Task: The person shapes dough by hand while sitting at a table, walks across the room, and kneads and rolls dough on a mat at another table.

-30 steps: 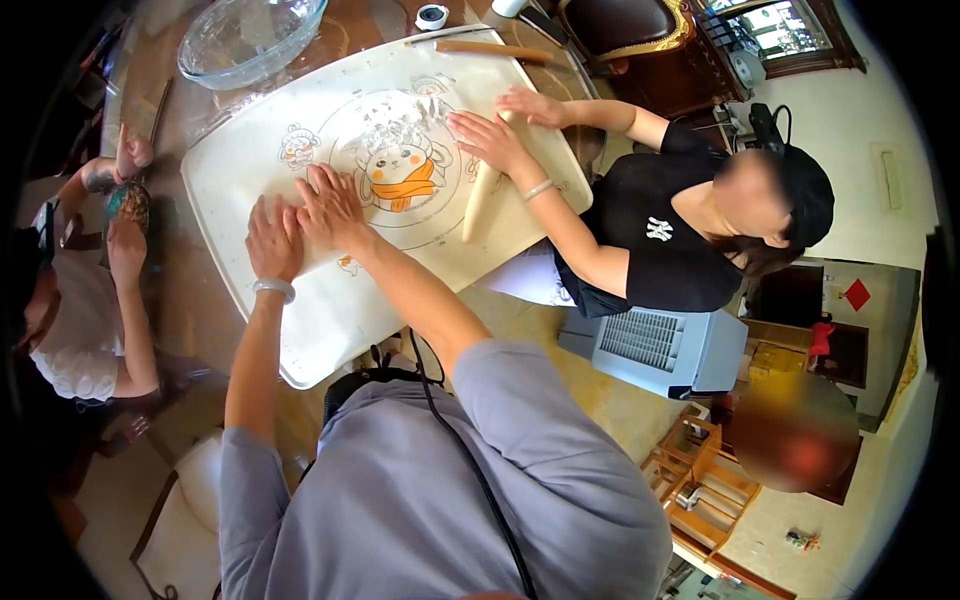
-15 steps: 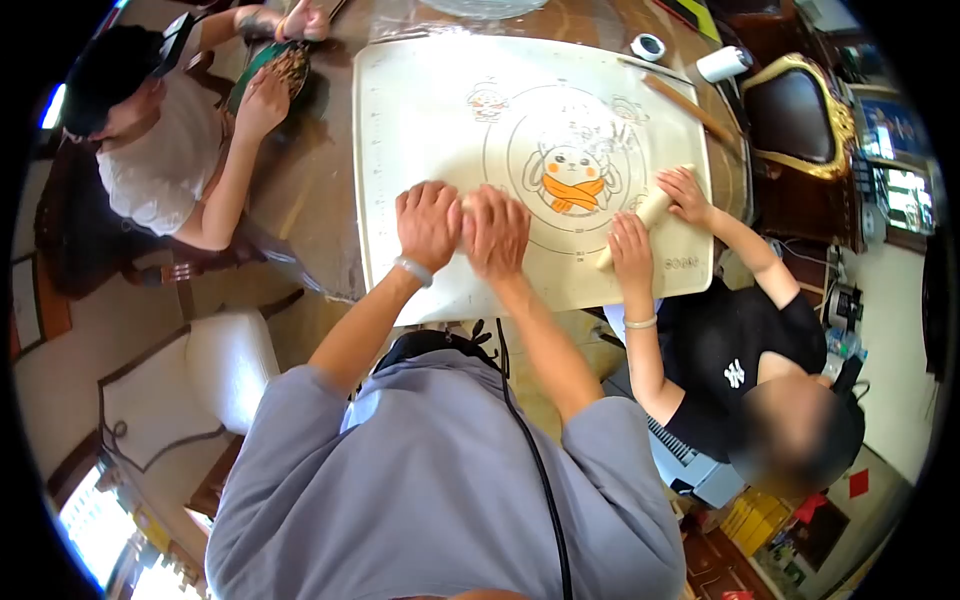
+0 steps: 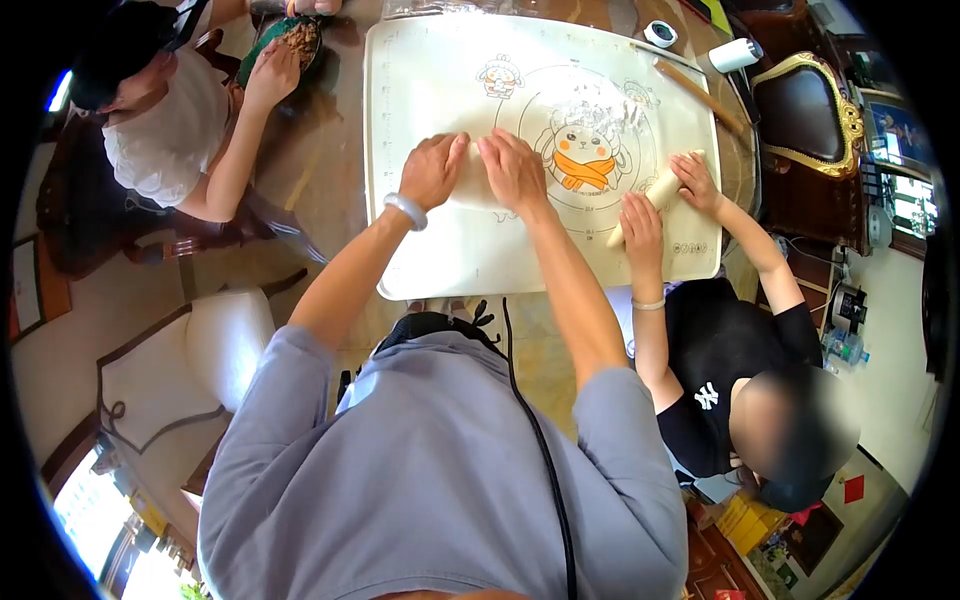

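Observation:
On a pale printed baking mat (image 3: 420, 260), a piece of pale dough (image 3: 474, 180) lies between my two hands, much of it covered. My left hand (image 3: 432, 168), with a light bangle at the wrist, curls over the dough's left side. Over its right side, my right hand (image 3: 514, 172) grips with fingers bent. Both thumbs point forward, close together above the dough. The mat's rabbit drawing (image 3: 585, 160) is just right of my right hand, with white flour (image 3: 600, 108) scattered at its top.
At the right, another person's hands press a long dough roll (image 3: 660, 190) on the same mat. A wooden rolling pin (image 3: 700, 95) lies by the mat's far right edge, near a white cylinder (image 3: 735, 55). Someone at the left holds a green bowl (image 3: 262, 58) of brown filling.
My hands have pushed forward on the mat, with the thumbs now side by side and more dough showing between them. The view has shifted slightly.

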The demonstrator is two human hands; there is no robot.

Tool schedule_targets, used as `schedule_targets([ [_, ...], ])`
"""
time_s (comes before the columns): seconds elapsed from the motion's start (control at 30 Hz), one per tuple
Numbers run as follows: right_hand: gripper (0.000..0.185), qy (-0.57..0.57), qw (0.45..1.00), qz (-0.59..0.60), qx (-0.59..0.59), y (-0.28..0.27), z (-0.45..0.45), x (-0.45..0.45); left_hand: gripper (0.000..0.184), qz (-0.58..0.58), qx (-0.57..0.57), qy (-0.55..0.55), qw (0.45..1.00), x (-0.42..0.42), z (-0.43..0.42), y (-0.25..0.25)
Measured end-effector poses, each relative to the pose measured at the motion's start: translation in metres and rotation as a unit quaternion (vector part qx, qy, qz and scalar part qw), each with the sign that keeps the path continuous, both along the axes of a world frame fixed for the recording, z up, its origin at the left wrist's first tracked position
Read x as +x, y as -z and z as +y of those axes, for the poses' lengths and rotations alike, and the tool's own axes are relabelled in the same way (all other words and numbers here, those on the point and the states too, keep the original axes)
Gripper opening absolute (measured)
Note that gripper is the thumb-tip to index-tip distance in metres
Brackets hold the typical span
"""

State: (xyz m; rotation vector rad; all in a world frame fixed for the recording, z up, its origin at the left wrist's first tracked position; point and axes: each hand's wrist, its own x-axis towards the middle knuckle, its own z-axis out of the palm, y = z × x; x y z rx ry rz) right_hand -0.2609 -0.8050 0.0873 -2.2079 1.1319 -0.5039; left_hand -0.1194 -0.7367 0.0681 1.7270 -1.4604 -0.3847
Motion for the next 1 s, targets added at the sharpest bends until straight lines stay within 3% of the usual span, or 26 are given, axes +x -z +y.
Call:
schedule_targets([
  [0.07,0.026,0.009,0.999,-0.019,-0.040,-0.007,0.024,-0.009,0.038,0.018,0.035,0.028,0.999,-0.001,0.020,-0.015],
  [0.1,0.023,0.017,0.997,0.003,-0.070,-0.011,0.038,-0.012,0.035,-0.011,0.007,0.028,1.000,-0.007,0.027,-0.022],
  [0.13,0.021,0.024,0.995,0.026,-0.098,-0.014,0.048,-0.012,0.028,-0.074,0.048,0.044,0.995,-0.014,0.033,-0.028],
  [0.23,0.015,0.081,0.951,-0.068,-0.289,0.003,0.063,-0.003,0.021,-0.151,-0.035,-0.027,0.988,-0.035,0.043,-0.019],
  [0.33,0.012,0.077,0.950,-0.056,-0.296,0.015,0.054,0.000,0.021,-0.183,-0.025,-0.033,0.982,-0.028,0.033,-0.004],
  [0.47,0.014,0.078,0.968,0.051,-0.233,0.029,0.021,0.011,0.027,-0.206,0.041,-0.046,0.977,-0.018,0.001,0.007],
  [0.63,0.038,0.079,0.988,0.076,-0.106,0.015,-0.010,0.026,0.044,-0.196,0.230,-0.042,0.952,-0.013,-0.024,-0.005],
  [0.73,0.034,0.117,0.990,0.070,-0.021,0.010,-0.015,0.028,0.054,-0.173,0.255,-0.042,0.950,-0.010,-0.025,-0.001],
  [0.87,0.038,0.125,0.975,-0.159,0.090,0.011,-0.007,0.001,0.054,-0.122,0.247,0.009,0.961,-0.004,-0.002,-0.017],
  [1.0,0.034,0.076,0.971,-0.090,-0.210,0.041,0.009,-0.024,0.058,-0.182,0.196,0.060,0.962,-0.015,0.031,-0.031],
])
